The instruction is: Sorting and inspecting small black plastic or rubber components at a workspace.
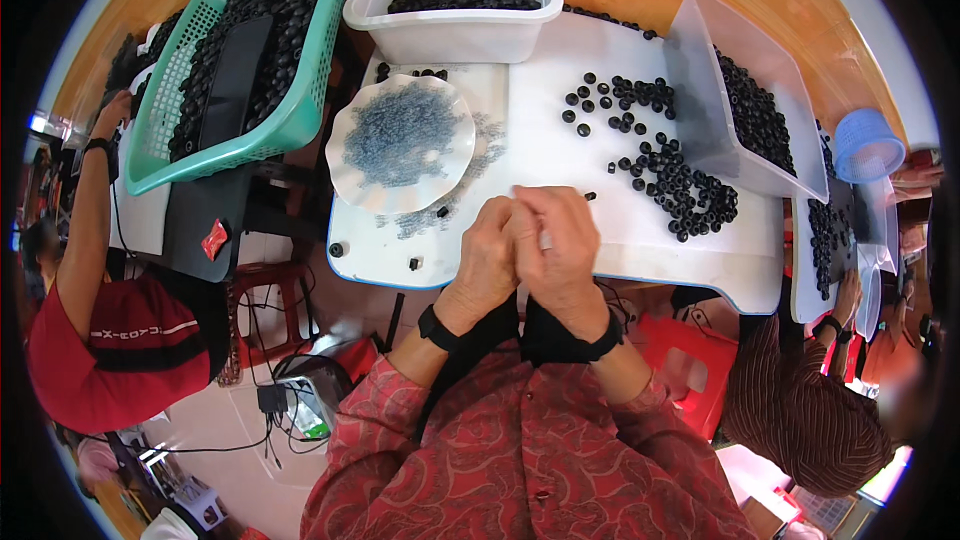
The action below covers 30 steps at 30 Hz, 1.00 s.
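From the head camera I see my left hand (487, 250) and right hand (558, 240) pressed together, fingertips meeting over the white table (560, 155); what they pinch is too small to tell. Just right of the grip and beyond it lie loose black rings (668, 180). Left of it sits a white scalloped plate (352, 180) of tiny grey parts. Further beyond stand a white tub (450, 35) and a green basket (300, 115).
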Motion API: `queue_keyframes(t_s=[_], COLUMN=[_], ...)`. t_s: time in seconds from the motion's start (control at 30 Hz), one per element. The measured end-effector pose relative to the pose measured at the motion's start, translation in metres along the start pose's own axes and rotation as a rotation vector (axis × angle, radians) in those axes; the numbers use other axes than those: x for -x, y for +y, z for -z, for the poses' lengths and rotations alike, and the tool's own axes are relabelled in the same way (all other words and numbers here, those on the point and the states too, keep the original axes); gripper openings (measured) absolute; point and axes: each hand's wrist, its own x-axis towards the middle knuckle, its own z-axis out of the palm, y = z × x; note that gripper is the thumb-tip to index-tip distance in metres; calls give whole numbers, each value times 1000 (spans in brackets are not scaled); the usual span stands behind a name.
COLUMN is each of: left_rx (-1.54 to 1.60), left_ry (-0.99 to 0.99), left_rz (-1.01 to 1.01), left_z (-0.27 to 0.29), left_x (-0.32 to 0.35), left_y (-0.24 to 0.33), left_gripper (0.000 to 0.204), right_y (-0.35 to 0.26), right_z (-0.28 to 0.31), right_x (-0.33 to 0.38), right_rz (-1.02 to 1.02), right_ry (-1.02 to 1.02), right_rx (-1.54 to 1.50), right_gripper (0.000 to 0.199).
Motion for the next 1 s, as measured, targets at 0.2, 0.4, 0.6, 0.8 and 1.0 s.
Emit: queue_keyframes(t_s=[0.2, 0.4, 0.6, 0.8, 1.0], left_rx=[448, 377, 300, 218, 141], left_ry=[44, 39, 32, 20, 22], left_rz=[218, 192, 174, 155, 98], left_z=[-17, -20, -21, -17, -18], left_x=[12, 13, 18, 18, 9], left_y=[-12, -18, -19, -22, -15], left_gripper=[27, 26, 24, 23, 21], right_y=[-8, 0, 1, 5, 14], right_z=[-21, -21, -17, -15, -15], right_x=[-16, -9, -7, -7, -4], right_rz=[136, -4, -42, -50, -47], right_ry=[-146, -280, -235, -275, -268], right_rx=[-124, -184, -193, -214, -242], right_gripper=[21, 26, 28, 32, 28])
